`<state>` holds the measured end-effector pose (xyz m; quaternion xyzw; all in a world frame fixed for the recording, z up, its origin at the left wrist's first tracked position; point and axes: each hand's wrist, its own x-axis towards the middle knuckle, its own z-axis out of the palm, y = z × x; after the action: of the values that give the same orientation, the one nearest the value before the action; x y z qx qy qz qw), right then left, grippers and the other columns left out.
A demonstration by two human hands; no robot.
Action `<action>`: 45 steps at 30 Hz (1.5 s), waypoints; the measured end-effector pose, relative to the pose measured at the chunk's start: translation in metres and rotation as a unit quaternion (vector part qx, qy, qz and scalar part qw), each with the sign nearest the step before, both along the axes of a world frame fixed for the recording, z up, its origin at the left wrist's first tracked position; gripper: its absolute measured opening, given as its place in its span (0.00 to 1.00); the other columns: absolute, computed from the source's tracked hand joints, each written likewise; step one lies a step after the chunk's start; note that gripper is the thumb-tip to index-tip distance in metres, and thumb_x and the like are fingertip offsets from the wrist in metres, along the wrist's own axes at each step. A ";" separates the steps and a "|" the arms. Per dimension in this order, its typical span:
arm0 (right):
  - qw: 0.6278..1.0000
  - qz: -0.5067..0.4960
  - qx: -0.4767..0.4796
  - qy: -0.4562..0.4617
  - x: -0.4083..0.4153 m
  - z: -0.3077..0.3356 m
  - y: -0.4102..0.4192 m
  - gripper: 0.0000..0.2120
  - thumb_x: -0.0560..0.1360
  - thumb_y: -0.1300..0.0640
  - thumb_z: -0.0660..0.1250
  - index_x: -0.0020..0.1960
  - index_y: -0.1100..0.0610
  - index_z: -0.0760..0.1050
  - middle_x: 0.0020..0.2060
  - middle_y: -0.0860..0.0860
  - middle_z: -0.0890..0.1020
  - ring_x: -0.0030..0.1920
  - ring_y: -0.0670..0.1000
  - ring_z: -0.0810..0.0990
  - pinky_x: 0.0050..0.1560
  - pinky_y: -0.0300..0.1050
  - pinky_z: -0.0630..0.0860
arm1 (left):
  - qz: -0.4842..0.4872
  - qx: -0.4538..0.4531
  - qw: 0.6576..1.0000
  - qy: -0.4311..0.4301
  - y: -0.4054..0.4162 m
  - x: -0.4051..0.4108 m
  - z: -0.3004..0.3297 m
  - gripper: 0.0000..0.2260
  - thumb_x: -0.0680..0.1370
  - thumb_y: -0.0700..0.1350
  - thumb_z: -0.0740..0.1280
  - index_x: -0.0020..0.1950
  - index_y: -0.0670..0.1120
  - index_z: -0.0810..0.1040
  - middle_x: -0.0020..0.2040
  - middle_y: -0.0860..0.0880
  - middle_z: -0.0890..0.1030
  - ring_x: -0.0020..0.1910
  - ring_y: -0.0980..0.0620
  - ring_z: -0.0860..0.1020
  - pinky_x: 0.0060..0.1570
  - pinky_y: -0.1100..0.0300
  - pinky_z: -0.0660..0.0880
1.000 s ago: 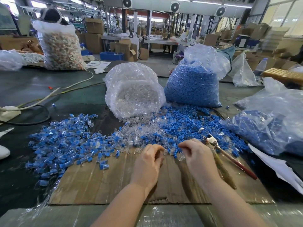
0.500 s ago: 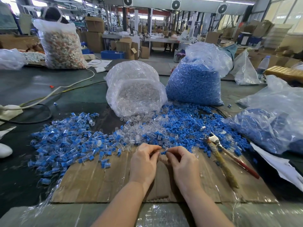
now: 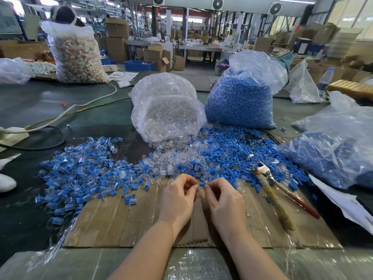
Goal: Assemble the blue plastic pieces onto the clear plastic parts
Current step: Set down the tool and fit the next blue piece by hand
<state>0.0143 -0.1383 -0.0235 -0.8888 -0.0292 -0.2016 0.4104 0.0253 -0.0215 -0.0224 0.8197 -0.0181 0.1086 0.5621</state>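
Note:
My right hand [image 3: 224, 201] pinches a small blue plastic piece [image 3: 202, 184] at its fingertips. Close beside it, my left hand [image 3: 178, 199] curls its fingers around a clear plastic part that is mostly hidden. Both hands hover over a cardboard sheet [image 3: 125, 225]. Loose clear parts [image 3: 165, 158] lie just beyond the hands, and loose blue pieces [image 3: 226, 150] spread to the right. A heap of joined blue-and-clear pieces [image 3: 84, 168] lies to the left.
A clear bag of clear parts [image 3: 167, 110] and a bag of blue pieces [image 3: 240, 98] stand behind the piles. Another bag with blue pieces [image 3: 333, 150] lies at right. Pliers with red handles [image 3: 282, 190] and a brush [image 3: 272, 201] rest on the cardboard's right side. Cables [image 3: 60, 116] run at left.
My right hand has come in from the blue pile toward the left hand, carrying a blue piece. The two hands now meet at the fingertips.

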 end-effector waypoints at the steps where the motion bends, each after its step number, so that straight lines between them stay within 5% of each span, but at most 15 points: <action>1: 1.000 0.001 -0.012 0.001 0.000 0.000 0.000 0.05 0.75 0.54 0.67 0.41 0.53 0.75 0.36 0.46 0.79 0.39 0.47 0.75 0.40 0.41 0.69 | -0.003 0.007 1.000 -0.004 0.000 0.000 0.000 0.12 0.76 0.39 0.66 0.40 0.56 0.74 0.37 0.55 0.79 0.38 0.62 0.77 0.40 0.71 0.75; 8: 0.999 -0.004 -0.048 0.010 0.001 0.000 0.001 0.05 0.75 0.54 0.67 0.44 0.55 0.77 0.39 0.48 0.81 0.41 0.50 0.77 0.42 0.42 0.68 | -0.014 0.057 0.997 -0.039 0.000 0.000 0.001 0.08 0.77 0.40 0.64 0.43 0.53 0.75 0.39 0.58 0.78 0.40 0.64 0.75 0.40 0.76 0.69; 24: 0.998 0.006 -0.066 -0.011 0.000 0.000 0.003 0.05 0.75 0.54 0.67 0.43 0.55 0.77 0.38 0.46 0.79 0.38 0.45 0.72 0.38 0.37 0.63 | -0.021 0.013 0.999 -0.023 0.002 0.000 0.002 0.11 0.77 0.39 0.64 0.41 0.55 0.74 0.38 0.57 0.78 0.40 0.69 0.74 0.39 0.77 0.69; 45: 0.996 0.048 -0.055 -0.059 -0.004 0.004 0.002 0.05 0.74 0.57 0.69 0.49 0.54 0.80 0.42 0.45 0.80 0.44 0.45 0.77 0.44 0.39 0.73 | -0.030 -0.024 0.999 -0.003 0.003 0.000 0.005 0.06 0.76 0.39 0.66 0.44 0.50 0.77 0.40 0.52 0.80 0.40 0.58 0.78 0.40 0.72 0.74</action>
<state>0.0104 -0.1359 -0.0199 -0.8941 -0.1066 -0.2320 0.3679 0.0254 -0.0190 -0.0179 0.8046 -0.0416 0.0945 0.5848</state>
